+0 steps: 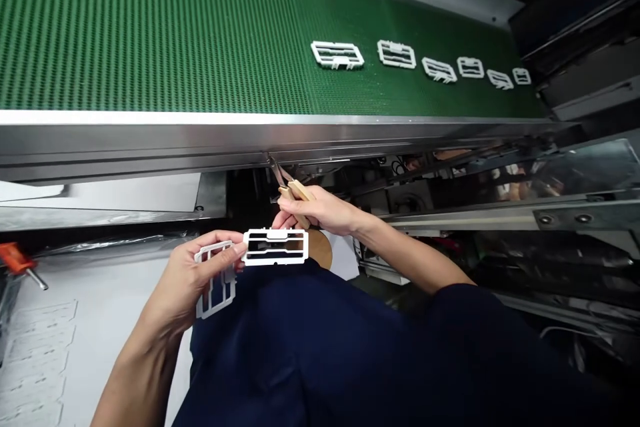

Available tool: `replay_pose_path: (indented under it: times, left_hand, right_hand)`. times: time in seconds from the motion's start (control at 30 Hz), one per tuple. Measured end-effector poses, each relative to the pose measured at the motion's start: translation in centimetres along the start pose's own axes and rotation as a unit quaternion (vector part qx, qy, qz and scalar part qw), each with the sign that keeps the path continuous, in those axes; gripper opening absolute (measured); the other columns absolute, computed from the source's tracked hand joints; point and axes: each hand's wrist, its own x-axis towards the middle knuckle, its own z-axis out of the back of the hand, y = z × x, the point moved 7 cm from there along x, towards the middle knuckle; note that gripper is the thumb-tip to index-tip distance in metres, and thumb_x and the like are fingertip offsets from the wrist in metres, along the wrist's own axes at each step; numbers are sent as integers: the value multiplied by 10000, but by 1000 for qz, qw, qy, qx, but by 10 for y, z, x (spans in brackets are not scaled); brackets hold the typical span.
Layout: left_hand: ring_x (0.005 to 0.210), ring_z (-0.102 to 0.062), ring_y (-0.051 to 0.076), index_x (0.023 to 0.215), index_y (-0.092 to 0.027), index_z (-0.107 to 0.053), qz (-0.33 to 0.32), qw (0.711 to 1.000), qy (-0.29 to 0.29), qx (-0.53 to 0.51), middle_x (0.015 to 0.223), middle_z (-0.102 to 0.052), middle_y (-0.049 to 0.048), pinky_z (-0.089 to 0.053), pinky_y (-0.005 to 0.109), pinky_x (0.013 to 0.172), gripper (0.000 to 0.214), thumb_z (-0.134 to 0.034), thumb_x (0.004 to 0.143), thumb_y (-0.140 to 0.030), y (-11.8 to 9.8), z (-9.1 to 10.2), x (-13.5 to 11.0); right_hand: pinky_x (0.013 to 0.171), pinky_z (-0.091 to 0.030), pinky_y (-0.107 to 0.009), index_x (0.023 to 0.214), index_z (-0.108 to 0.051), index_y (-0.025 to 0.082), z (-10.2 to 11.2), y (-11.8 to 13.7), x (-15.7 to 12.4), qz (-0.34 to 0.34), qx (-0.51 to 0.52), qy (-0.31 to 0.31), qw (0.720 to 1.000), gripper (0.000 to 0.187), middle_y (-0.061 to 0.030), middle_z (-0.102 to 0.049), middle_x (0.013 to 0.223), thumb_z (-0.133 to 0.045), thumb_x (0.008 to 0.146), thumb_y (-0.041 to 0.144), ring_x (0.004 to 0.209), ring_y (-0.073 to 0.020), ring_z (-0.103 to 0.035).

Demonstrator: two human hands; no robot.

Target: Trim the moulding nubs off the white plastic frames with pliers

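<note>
White frame (277, 235) is pinched between thumb and fingers of the left hand (193, 267), held roughly level in front of the navy shirt (310, 347). Second frame (231, 285) is in the same hand, turned near upright. Right hand (325, 210) is wrapped round pliers (301, 191) with tan handles, tips up toward the metal rail (150, 137); can't tell if they touch it. Right fingertips sit just behind the first frame, contact unclear. Six more frames (397, 64) lie spaced along the right half of the green belt (200, 33).
</note>
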Motion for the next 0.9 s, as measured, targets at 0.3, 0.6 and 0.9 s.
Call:
replay_pose_path:
  times: [0.3,0.6,0.9]
  left_hand:
    - [435,-427,67,825,-160,-669,37,999,-13,-15,567,-609,-9,-232,140,348,307,-832,607,-300,-3,-2,-1]
    - [496,-485,82,817,-168,-665,39,999,-12,-27,574,-612,-14,-381,145,452,280,-828,616,-278,-1,-5,-2]
    - [455,-448,72,837,-180,-675,40,999,-5,-11,576,-618,-19,-306,146,394,267,-820,630,-266,3,-6,0]
  right_hand:
    - [590,-470,-203,785,-561,112,3,-7,1,11,-19,22,1000,213,-61,-677,763,-629,827,310,667,-109,-600]
    - [618,-478,-224,763,-570,107,0,-4,-2,26,-29,25,999,195,-63,-673,753,-611,842,280,666,-112,-602]
    - [598,-474,-233,735,-605,110,-3,-6,-5,42,-42,34,998,332,-63,-660,734,-650,801,432,653,-119,-592]
